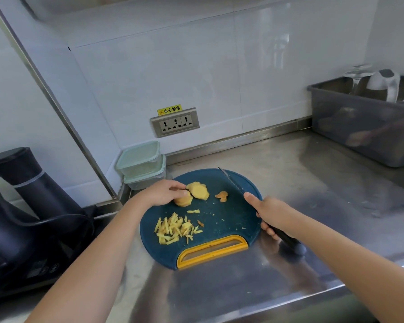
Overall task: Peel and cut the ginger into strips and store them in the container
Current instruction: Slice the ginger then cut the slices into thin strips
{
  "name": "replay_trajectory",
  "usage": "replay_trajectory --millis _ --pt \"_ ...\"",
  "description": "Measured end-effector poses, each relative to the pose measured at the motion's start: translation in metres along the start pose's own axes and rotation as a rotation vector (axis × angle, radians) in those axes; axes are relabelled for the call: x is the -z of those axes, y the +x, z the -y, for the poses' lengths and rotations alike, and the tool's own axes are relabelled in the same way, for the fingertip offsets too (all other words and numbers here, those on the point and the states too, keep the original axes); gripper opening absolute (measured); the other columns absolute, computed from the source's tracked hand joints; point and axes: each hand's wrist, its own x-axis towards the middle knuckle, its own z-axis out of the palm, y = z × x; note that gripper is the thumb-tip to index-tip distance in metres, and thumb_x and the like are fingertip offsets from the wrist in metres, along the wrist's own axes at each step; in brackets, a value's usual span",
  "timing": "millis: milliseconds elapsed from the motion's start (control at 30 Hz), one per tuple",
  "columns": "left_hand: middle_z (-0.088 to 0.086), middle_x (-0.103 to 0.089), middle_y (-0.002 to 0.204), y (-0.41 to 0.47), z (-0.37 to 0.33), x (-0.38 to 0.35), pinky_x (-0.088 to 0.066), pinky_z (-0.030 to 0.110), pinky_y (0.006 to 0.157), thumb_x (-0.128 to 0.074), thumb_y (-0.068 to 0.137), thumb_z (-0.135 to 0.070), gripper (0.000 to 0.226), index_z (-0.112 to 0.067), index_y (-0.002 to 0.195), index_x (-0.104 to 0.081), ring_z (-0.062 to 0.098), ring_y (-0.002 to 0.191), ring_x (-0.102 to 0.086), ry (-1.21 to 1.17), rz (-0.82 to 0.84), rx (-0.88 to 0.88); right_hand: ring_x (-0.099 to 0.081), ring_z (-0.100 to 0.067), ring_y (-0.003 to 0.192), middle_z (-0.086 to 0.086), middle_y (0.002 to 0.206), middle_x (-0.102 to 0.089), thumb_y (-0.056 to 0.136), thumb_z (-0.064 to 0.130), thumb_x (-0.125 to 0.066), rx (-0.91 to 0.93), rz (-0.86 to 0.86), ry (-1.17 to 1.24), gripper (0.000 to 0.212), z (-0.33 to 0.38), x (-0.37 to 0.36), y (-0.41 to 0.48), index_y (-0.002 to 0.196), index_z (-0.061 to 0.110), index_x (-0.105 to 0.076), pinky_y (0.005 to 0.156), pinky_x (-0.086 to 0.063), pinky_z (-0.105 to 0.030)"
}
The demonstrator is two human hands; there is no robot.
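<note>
Head view: from where I stand this looks like the middle of the cutting step. The ginger (197,191) is peeled and already sliced into flat rounds, lying on the far left part of the board (231,220). A heap of finished strips (175,229) sits on the board's near left part, and a few scraps (222,195) lie near its middle. Two stacked, lidded containers (140,159) wait just beyond the board's far left edge, so nothing is stored yet.

The left hand (163,192) rests on the board's left side, fingers curled down over a small stack of rounds, pinching it steady. The right hand (273,213), at the board's right edge, is clenched round the handle of the knife (231,183), forefinger laid straight along the spine. The blade hangs tilted above the board's far right part, apart from the ginger.

Next, I reckon, the blade must come across to the held stack and drop in thin, close cuts, with the left fingertips tucked back from the edge
</note>
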Motion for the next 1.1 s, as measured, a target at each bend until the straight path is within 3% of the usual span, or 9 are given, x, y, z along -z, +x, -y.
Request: replay_trajectory --millis 167,533,700,833,900,1000,1100 --pt "-0.002 -0.052 0.131 0.004 0.004 0.0 -0.038 0.031 0.102 -0.075 0.079 -0.028 0.06 -0.026 0.133 -0.049 0.015 0.115 -0.049 0.099 0.087 -0.027 -0.042 -0.018 0.034 -0.006 0.047 -0.047 0.096 0.064 -0.031 -0.006 0.002 0.011 0.063 0.0 0.001 0.0 0.079 0.006 -0.049 0.042 -0.042 -0.023" --pt "-0.005 -0.059 0.112 -0.016 -0.017 -0.006 -0.042 0.025 0.077 -0.075 0.075 -0.04 0.048 -0.025 0.117 -0.055 0.011 0.095 -0.056 0.181 -0.034 -0.041 -0.038 -0.016 0.038 -0.003 0.048 -0.044 0.095 0.065 -0.035 -0.052 0.039 0.13 0.058 -0.001 0.006 -0.002 0.08 0.009 -0.047 0.04 -0.037 -0.021" --pt "-0.013 -0.059 0.101 -0.049 -0.076 -0.044 -0.046 0.023 0.074 -0.072 0.074 -0.048 0.045 -0.027 0.11 -0.057 0.003 0.088 -0.057 0.048 -0.054 -0.154 -0.032 -0.013 0.034 0.0 0.043 -0.039 0.095 0.063 -0.04 -0.087 0.138 0.299 0.053 0.0 0.022 -0.004 0.075 0.014 -0.043 0.035 -0.028 -0.018" --pt "-0.009 -0.062 0.093 -0.052 -0.103 -0.09 -0.051 0.03 0.075 -0.072 0.074 -0.048 0.039 -0.026 0.103 -0.058 0.008 0.083 -0.059 -0.008 -0.118 -0.186 -0.031 -0.013 0.035 0.0 0.046 -0.037 0.095 0.062 -0.04 -0.073 0.179 0.359 0.054 -0.009 0.033 -0.003 0.072 0.014 -0.042 0.035 -0.027 -0.019" --pt "-0.007 -0.062 0.096 -0.048 -0.111 -0.105 -0.051 0.032 0.076 -0.07 0.073 -0.052 0.044 -0.024 0.105 -0.057 0.011 0.086 -0.059 0.05 -0.197 -0.206 -0.03 -0.014 0.034 0.0 0.045 -0.037 0.096 0.061 -0.04 -0.07 0.151 0.347 0.053 -0.014 0.035 -0.003 0.071 0.014 -0.041 0.036 -0.026 -0.02" --pt "-0.004 -0.055 0.113 -0.039 -0.113 -0.105 -0.045 0.028 0.08 -0.06 0.077 -0.063 0.063 -0.023 0.124 -0.05 0.015 0.101 -0.056 0.114 -0.232 -0.224 -0.03 -0.014 0.034 -0.001 0.044 -0.037 0.096 0.061 -0.039 -0.059 0.142 0.348 0.054 -0.018 0.036 -0.003 0.072 0.013 -0.041 0.036 -0.026 -0.019" --pt "-0.002 -0.053 0.116 -0.022 -0.106 -0.086 -0.045 0.027 0.087 -0.055 0.089 -0.049 0.045 -0.021 0.125 -0.054 0.014 0.105 -0.053 0.128 -0.301 -0.276 -0.03 -0.015 0.035 -0.001 0.045 -0.037 0.095 0.063 -0.039 -0.065 0.145 0.358 0.054 -0.021 0.035 -0.001 0.072 0.014 -0.041 0.035 -0.026 -0.019"
